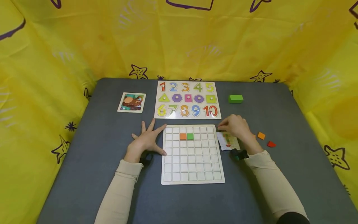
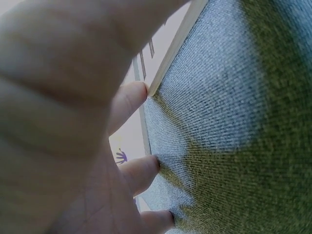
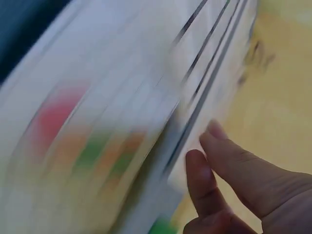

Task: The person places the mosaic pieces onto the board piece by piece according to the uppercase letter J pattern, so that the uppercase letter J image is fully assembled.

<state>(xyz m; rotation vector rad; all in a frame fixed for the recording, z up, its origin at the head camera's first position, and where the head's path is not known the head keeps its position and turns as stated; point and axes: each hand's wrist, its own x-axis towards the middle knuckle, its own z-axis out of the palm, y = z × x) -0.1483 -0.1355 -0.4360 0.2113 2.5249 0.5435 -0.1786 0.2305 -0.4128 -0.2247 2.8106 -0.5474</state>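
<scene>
A white grid board (image 1: 192,168) lies on the grey table, with an orange square tile (image 1: 183,136) and a green square tile (image 1: 190,136) side by side near its top. My left hand (image 1: 146,140) is spread at the board's left edge, thumb and index fingertip right at the rim. My right hand (image 1: 236,127) is by the board's upper right corner, its thumb and index finger close together with nothing visible between them. Below it lies a pattern card (image 1: 226,143), partly covered by the hand; the right wrist view shows red, orange and green shapes on it, blurred.
Behind the board is a number and shape puzzle (image 1: 188,108). A bear picture puzzle (image 1: 131,102) lies at the back left, a green block (image 1: 236,99) at the back right. Right of my right hand are a loose orange tile (image 1: 261,135) and a red piece (image 1: 271,144).
</scene>
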